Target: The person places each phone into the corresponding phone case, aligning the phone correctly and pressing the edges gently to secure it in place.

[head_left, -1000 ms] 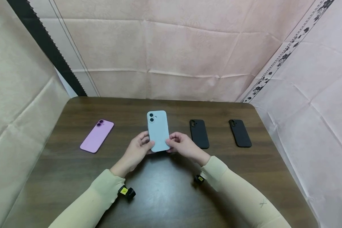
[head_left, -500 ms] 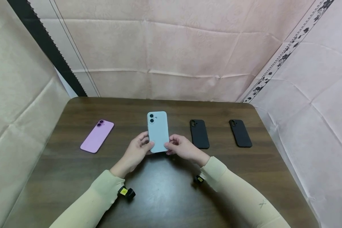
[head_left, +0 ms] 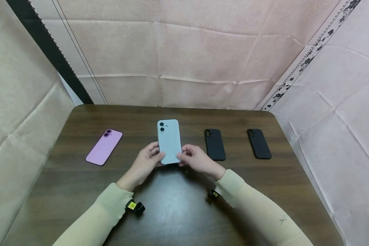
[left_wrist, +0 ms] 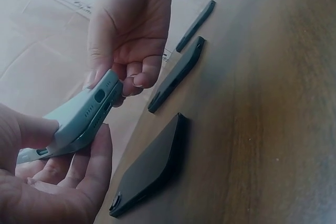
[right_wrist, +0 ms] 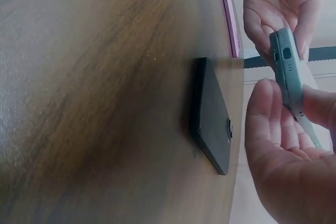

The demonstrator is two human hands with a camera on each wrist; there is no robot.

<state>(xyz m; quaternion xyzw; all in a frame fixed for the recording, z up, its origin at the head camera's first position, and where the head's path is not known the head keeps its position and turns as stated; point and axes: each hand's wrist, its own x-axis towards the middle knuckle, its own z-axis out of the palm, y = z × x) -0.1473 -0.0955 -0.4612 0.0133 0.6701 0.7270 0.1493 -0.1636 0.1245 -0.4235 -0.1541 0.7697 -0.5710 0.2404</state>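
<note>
Both hands hold a light blue phone [head_left: 169,141] above the table, its two camera lenses at the upper left. Its pale case [right_wrist: 294,80] stands slightly apart from the phone at the bottom end, where two port openings show side by side. My left hand [head_left: 144,164] pinches the left edge, thumb on the back and fingers beneath. My right hand [head_left: 200,160] pinches the lower right corner between thumb and curled fingers. Below the held phone lies a black phone-shaped thing [left_wrist: 152,161] with a camera bump, mostly hidden in the head view.
A purple phone [head_left: 104,147] lies at the left of the brown wooden table [head_left: 61,198]. Two black phone-shaped things, one nearer [head_left: 215,144] and one farther right [head_left: 259,143], lie camera side up. Cloth hangs behind and at both sides.
My right thumb has slid slightly down and left at the phone's lower right corner. The phone and left hand have shifted a touch left. Everything on the table stays put.
</note>
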